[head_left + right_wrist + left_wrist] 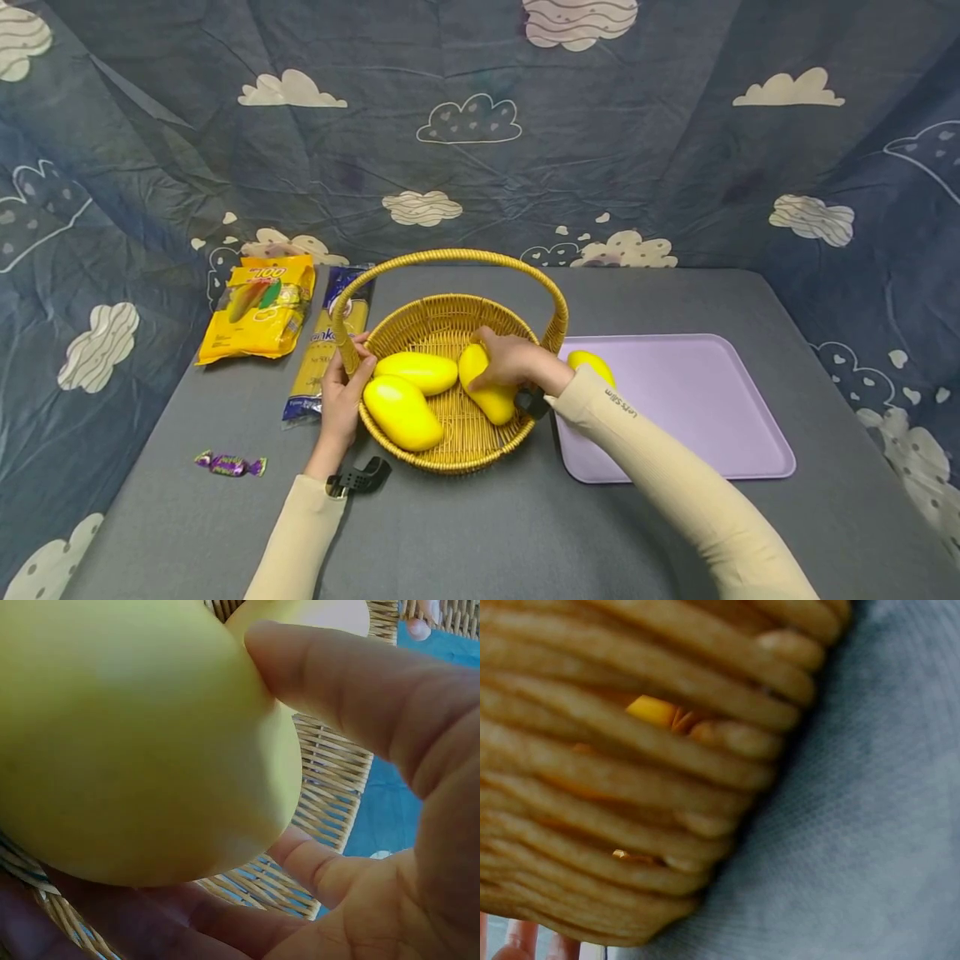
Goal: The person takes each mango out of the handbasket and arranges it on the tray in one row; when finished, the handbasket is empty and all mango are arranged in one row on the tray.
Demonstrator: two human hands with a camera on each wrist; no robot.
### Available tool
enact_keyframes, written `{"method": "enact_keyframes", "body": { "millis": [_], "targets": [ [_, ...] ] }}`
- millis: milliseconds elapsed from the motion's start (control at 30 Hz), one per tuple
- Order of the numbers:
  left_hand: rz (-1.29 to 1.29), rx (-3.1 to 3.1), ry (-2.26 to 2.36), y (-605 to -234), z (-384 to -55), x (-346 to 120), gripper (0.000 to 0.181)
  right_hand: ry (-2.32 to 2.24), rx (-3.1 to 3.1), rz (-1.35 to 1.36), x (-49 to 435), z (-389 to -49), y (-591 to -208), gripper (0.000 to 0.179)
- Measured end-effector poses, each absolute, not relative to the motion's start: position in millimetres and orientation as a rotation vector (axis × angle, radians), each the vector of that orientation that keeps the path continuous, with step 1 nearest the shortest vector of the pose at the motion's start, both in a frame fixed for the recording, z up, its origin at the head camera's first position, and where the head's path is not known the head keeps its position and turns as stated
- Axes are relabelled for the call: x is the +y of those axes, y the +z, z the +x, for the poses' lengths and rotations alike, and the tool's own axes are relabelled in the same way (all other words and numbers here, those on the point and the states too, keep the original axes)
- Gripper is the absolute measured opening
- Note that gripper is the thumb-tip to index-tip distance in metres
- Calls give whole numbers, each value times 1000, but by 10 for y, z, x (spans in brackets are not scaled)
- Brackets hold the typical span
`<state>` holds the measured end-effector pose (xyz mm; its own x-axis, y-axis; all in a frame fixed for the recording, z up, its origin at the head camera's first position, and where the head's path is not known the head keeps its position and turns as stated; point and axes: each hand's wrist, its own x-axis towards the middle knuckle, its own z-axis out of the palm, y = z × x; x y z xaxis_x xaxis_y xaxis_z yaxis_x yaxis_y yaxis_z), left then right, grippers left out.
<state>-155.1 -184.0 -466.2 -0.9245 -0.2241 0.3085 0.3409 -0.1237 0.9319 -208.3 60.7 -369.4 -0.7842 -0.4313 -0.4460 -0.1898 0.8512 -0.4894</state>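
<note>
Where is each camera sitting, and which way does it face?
Head: worn on the head, looking forward and down at the wicker basket; left hand, right hand and sleeves show.
Left wrist: worn there, facing the basket's woven side close up; fingers show at the lower left edge.
Right wrist: worn there, facing the yellow mango the right hand holds; that hand's thumb and fingers show.
Head and right wrist views share that mango and the basket.
</note>
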Motion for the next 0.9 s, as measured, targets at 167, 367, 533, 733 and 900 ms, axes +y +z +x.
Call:
{"method": "enact_keyframes", "body": {
  "millis": [167,367,533,733,900],
  "targets": [
    [-130,-1774,-2114,-4663,-1542,-1835,24,-581,2457,-467,622,-2071,-3689,73],
    [-132,-1774,-2110,-4673,-1544,-1839,25,-571,2454,-489,635,-2045,-3668,72],
    [-123,-1778,-2110,-4670,-1546,-1845,27,-615,2470,-518,645,-2021,-3663,73],
    [-117,-1789,-2111,-4670,-1536,-1839,25,-632,2534,-609,650,-1929,-3638,72],
    [-118,-1782,-2125,-4674,-1538,-1830,25,-638,2571,-647,657,-1859,-3618,70]
  ]
}}
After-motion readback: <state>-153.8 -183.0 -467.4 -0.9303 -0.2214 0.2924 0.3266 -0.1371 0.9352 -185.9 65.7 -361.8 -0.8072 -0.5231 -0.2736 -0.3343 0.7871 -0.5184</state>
